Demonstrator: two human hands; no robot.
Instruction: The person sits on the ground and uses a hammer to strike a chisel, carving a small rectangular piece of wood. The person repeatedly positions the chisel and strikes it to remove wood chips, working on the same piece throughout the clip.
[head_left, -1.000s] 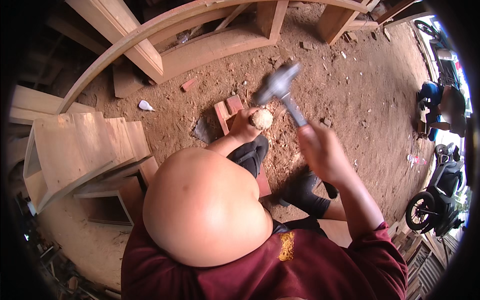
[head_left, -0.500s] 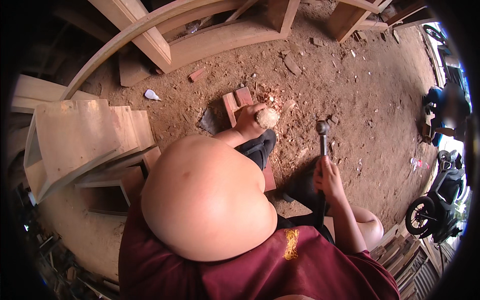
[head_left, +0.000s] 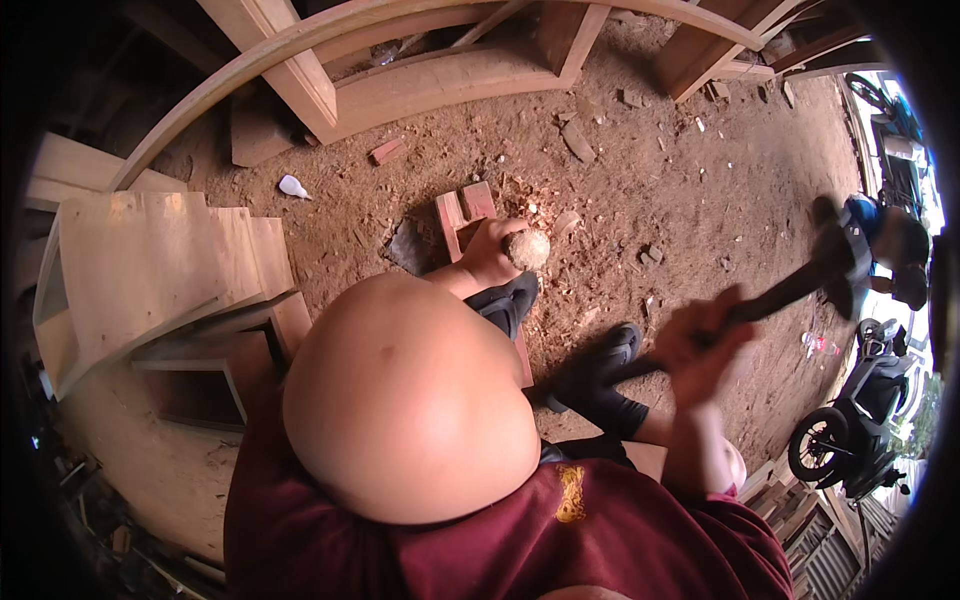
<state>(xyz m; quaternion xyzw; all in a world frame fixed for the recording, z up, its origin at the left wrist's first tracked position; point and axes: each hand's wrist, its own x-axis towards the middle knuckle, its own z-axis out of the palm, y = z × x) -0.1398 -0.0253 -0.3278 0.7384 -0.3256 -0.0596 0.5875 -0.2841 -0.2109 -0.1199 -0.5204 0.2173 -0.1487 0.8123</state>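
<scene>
My left hand (head_left: 487, 254) is closed around a wooden-handled tool (head_left: 528, 250). Only its round, pale, roughened top shows; its lower end is hidden, so I cannot tell the kind for certain. Under and beside that fist lies a reddish wood piece (head_left: 478, 200) with a gap near its far end, and my sandalled foot (head_left: 505, 300) is close by. On the right, my right hand (head_left: 705, 345), smeared by motion, grips the dark handle of a hammer (head_left: 785, 295). The hammer is raised well apart from the left hand, its blurred head pointing to the far right.
Wood shavings (head_left: 535, 200) and offcuts litter the dirt floor. Curved wooden frames (head_left: 440, 100) stand at the far side, stacked boards (head_left: 150, 260) at left. A white bottle (head_left: 293, 187) lies beyond. To the right are a motorbike (head_left: 850, 415) and a blurred person (head_left: 895, 245).
The hammer has swung up and to the right, from upright near my knee to slanting outward. My left hand keeps its hold on the wooden-handled tool. The view has shifted slightly.
</scene>
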